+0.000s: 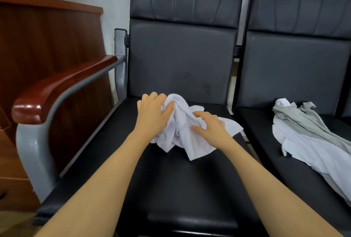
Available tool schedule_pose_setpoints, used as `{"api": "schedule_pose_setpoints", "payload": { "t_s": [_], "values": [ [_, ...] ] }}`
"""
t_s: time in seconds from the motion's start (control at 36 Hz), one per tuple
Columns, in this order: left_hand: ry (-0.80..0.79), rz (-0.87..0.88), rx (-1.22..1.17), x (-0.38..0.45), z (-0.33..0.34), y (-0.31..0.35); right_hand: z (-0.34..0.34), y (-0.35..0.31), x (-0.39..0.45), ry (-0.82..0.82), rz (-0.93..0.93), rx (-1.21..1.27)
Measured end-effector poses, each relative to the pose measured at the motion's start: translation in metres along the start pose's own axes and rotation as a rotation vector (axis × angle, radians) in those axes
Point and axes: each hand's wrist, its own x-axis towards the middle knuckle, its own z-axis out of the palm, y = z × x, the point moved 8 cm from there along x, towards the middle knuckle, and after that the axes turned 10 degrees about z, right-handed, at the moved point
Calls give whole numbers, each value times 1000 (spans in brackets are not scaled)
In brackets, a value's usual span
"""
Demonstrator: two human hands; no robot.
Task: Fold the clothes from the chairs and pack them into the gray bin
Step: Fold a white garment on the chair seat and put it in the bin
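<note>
White garment point(182, 132) lies crumpled at the back of the left chair seat point(171, 189), and you have both hands on it. Your left hand point(153, 113) grips a bunched ridge of cloth, thumb curled into the fabric; your right hand point(210, 124) rests on the heap with fingers spread and relaxed, pinching nothing. The risk now is lifting by a random fistful — you likely hold several layers at once, so the piece may come up twisted and fold lopsided. A corner already trails toward the gap between the seats and could slip down or snag there. On the next chair point(296, 160) a gray and white pile point(303, 134) waits, draped near the seat's front — a careless sweep of your right arm could drag it off. No gray bin shows in this view, so the carry may be awkward.
</note>
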Motion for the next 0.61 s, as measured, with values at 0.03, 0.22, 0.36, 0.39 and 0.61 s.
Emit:
{"api": "schedule_pose_setpoints", "payload": {
  "t_s": [0.03,0.22,0.36,0.39,0.61],
  "values": [
    [2,2,-20,0,0,1,-2,-3,1,31,-3,-5],
    [-49,44,62,-1,2,3,-25,-5,-1,145,2,432],
    [-196,188,118,-5,6,17,-51,-8,-10,278,28,632],
    [-223,199,87,-7,6,19,-54,-9,-11,300,39,562],
    [-480,154,0,-22,18,6,-45,-27,-14,354,-3,119]
  ]
}}
